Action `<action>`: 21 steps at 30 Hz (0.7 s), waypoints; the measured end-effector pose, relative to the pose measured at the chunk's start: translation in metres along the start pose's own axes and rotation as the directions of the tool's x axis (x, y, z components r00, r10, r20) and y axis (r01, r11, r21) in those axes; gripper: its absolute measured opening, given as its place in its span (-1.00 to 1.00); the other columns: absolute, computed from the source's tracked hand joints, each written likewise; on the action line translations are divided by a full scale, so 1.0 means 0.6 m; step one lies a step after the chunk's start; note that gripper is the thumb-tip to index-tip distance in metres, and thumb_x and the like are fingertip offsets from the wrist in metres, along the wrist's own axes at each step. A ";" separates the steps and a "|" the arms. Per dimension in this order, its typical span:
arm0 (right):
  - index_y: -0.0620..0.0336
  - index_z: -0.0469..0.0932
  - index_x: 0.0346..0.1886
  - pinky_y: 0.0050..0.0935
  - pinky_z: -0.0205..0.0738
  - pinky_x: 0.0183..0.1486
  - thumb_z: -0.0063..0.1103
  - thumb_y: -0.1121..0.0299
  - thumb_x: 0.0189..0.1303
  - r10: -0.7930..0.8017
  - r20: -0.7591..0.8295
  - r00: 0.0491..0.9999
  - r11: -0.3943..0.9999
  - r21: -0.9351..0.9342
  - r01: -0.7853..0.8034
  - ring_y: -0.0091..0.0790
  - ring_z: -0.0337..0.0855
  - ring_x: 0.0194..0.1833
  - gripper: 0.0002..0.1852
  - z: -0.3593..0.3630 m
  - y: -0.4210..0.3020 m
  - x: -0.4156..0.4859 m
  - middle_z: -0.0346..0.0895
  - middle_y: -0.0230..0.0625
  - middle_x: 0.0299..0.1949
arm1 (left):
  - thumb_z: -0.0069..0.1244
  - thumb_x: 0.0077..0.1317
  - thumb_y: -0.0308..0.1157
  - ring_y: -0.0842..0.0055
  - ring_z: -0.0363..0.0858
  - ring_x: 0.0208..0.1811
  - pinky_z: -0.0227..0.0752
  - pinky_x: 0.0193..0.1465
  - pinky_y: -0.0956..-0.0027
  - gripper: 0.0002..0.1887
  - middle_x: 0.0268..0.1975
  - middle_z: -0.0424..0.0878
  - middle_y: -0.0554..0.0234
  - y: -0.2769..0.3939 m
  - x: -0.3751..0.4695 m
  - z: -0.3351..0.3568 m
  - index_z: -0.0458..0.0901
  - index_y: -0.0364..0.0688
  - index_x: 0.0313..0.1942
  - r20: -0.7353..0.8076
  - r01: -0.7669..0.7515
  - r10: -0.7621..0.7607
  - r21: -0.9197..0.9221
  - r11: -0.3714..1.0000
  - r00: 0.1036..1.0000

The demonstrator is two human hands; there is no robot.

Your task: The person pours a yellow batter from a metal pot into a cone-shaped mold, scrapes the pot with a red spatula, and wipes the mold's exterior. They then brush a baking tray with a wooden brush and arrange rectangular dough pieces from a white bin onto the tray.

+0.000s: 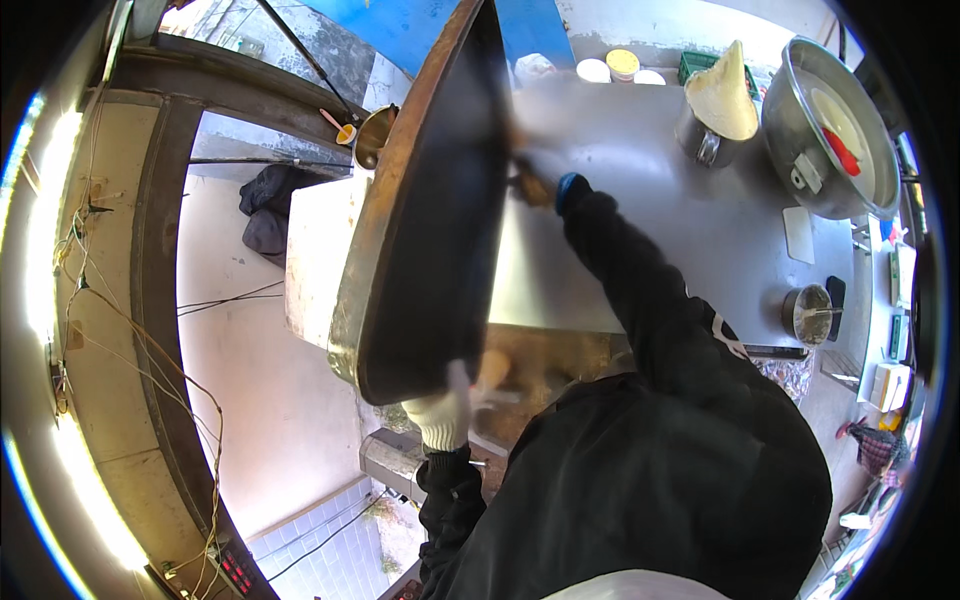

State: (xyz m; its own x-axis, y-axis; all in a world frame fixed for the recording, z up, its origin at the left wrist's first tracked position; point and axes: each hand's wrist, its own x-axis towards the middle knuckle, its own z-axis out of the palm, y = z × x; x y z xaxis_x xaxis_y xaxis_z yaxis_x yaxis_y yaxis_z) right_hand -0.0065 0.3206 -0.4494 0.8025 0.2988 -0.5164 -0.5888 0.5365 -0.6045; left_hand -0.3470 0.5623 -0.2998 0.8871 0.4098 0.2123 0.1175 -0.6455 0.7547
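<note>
A large rectangular baking tray [442,225], dark inside with a worn, brownish outer side, stands tilted steeply on its side above the left end of a steel worktable [675,247]. My left hand [442,412], in a white knitted glove, grips the tray's near end. My right hand [534,186], blurred and with a blue band at the wrist, reaches across the table to the tray's right edge; whether its fingers hold the edge is not clear. Part of the table behind the tray is hidden.
At the table's right stand a large steel bowl [799,135] with a red item inside, a metal container with dough [720,105], a white scraper [799,235] and a small metal pot [808,315]. A white block [319,262] lies left of the tray. A person [877,450] is at far right.
</note>
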 end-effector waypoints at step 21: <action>0.28 0.14 0.61 -0.16 0.67 0.12 0.07 -0.08 0.52 0.094 0.089 0.992 0.750 -0.662 -0.012 -0.01 0.79 -0.02 -0.18 0.129 0.086 -0.288 0.54 0.27 0.20 | 0.15 0.19 -0.63 0.37 0.63 0.14 0.53 0.24 0.34 -0.26 0.25 0.61 0.04 0.129 0.122 -0.010 0.38 -0.41 0.44 -0.159 -0.051 -0.011 -0.384 0.922 0.987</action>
State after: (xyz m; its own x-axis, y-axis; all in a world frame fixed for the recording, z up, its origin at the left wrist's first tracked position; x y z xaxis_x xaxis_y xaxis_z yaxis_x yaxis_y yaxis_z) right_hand -0.1679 0.3580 -0.3444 0.7490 0.4171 -0.5147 -0.5145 -0.1233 -0.8486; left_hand -0.2757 0.5464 -0.2223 0.8037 0.5140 0.2999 -0.1087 -0.3687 0.9232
